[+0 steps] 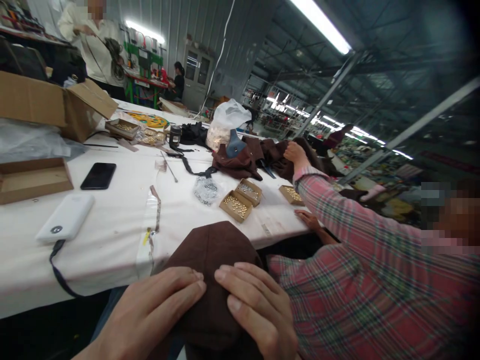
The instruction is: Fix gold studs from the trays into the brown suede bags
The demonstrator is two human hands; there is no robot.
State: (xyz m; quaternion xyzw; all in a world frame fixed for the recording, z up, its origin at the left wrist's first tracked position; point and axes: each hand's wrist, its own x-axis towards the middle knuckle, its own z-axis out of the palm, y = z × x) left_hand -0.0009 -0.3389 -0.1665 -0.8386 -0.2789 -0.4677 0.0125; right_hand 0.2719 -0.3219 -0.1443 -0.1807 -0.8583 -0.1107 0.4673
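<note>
A dark brown fabric piece (212, 255) hangs over the near edge of the white table (112, 220). My left hand (153, 310) lies on its lower left part with the fingers stretched flat. My right hand (255, 305) rests on its lower right part, fingers extended and pressing the cloth, the two sets of fingertips almost meeting. Neither hand wraps around the fabric.
A co-worker in a pink plaid shirt (375, 280) leans in at the right, one hand (296, 152) on a pile of brown fabric (258, 155). Small boxes of gold studs (240, 200), a black phone (98, 176), a white power bank (65, 217) and cardboard boxes (33, 177) lie on the table.
</note>
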